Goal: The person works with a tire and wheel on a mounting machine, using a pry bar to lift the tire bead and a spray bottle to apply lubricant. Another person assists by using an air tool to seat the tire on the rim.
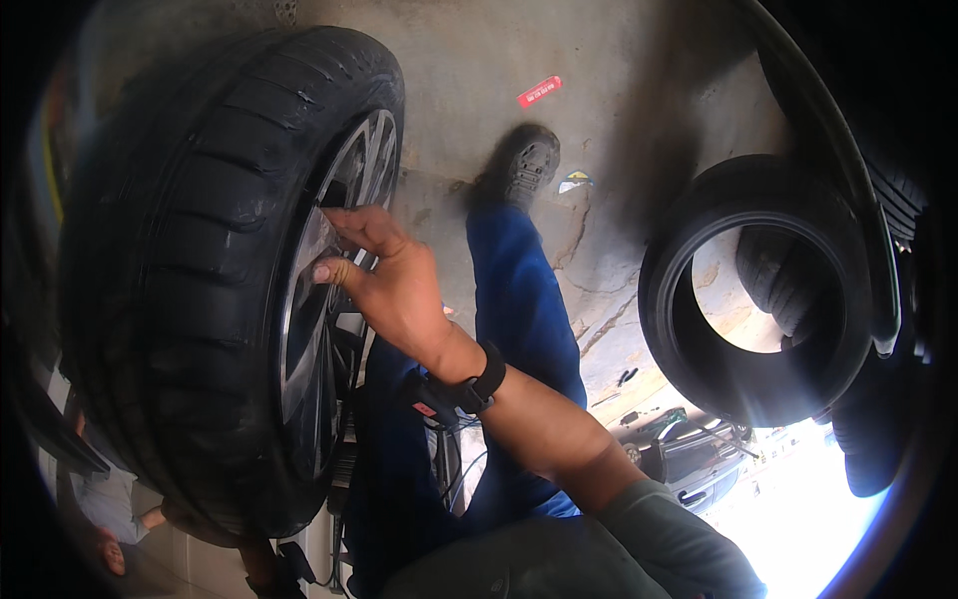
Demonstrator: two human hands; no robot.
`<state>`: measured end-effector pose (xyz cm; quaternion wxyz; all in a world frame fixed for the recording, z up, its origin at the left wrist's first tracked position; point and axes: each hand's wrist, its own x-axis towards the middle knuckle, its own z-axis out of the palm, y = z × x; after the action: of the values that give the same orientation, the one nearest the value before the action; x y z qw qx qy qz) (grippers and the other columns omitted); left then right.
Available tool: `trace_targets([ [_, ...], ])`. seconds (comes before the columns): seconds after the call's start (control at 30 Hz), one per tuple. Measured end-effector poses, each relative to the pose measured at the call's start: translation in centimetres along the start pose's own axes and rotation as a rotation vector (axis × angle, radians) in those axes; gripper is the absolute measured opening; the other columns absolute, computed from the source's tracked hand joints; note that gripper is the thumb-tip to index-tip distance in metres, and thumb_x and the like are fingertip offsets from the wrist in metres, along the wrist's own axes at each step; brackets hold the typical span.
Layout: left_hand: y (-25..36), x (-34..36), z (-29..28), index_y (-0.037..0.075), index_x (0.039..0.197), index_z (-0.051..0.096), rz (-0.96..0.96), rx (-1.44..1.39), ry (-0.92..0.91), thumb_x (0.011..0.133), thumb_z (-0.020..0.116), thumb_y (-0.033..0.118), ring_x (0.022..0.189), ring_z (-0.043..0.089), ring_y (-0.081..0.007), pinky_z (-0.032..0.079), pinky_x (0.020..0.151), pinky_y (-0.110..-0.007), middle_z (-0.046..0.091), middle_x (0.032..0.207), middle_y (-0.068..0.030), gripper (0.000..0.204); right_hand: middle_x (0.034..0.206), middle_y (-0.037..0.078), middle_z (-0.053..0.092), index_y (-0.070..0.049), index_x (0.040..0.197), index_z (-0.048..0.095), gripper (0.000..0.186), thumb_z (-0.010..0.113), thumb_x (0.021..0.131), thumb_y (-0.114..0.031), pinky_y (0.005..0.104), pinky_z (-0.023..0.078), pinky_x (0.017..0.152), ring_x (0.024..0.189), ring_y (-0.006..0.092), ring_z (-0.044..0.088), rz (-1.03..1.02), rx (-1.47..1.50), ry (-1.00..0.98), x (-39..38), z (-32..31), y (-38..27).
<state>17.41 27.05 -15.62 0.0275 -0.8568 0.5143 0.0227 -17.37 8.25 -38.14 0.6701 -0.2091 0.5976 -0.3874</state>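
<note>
Touching silver-and-dark spoked rim [302, 369] of upright, broad, black, grooved tyre [200, 270] with right grip [389, 280] parted between thumb and fingers; cannot tell state of shadowed left grip [205, 526].

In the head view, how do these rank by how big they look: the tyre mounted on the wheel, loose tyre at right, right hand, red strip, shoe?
1. Mounted tyre
2. Loose tyre
3. Right hand
4. Shoe
5. Red strip
Nearness may exaggerate the first.
</note>
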Motion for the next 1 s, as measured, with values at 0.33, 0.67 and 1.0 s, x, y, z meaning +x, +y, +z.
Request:
trace_targets([
  [0.33, -4.9, -1.0, 2.6, -0.004, 0.129, 0.051, 0.137, 0.086, 0.061, 0.101, 0.042, 0.064, 0.108, 0.057, -0.0310, 0.045, 0.095, -0.041, 0.057, 0.115, -0.0160, 0.074, 0.121, 0.011, 0.073, 0.002, 0.121, 0.066, 0.052, 0.089, 0.077, -0.014, 0.0326, 0.055, 0.098, 0.115, 0.0234, 0.071, -0.007, -0.089, -0.091, -1.6, 1.2, 1.7],
  [0.67, -14.9, -4.7, 1.1, -0.002, 0.120, 0.048, 0.155, -0.362, 0.235, 0.099, 0.044, 0.067, 0.099, 0.049, -0.0284, 0.040, 0.088, -0.040, 0.046, 0.105, -0.0125, 0.072, 0.103, 0.013, 0.077, -0.004, 0.103, 0.077, 0.019, 0.079, 0.088, -0.015, 0.0386, 0.058, 0.084, 0.092, 0.0321, 0.073, -0.426, -0.534, 0.085, -11.9, 4.2, -5.2],
  [1.0, -14.3, -6.6, -9.6, -0.008, 0.121, 0.048, -0.117, -0.214, -0.191, 0.098, 0.040, 0.017, 0.111, 0.050, -0.0391, 0.038, 0.105, -0.049, 0.048, 0.119, -0.0260, 0.035, 0.156, 0.018, 0.048, -0.010, 0.151, 0.048, 0.065, 0.045, 0.105, -0.056, 0.0429, 0.028, 0.124, 0.147, 0.0362, 0.039, -0.601, -1.216, -0.516, -9.9, 20.0, -15.4],
])
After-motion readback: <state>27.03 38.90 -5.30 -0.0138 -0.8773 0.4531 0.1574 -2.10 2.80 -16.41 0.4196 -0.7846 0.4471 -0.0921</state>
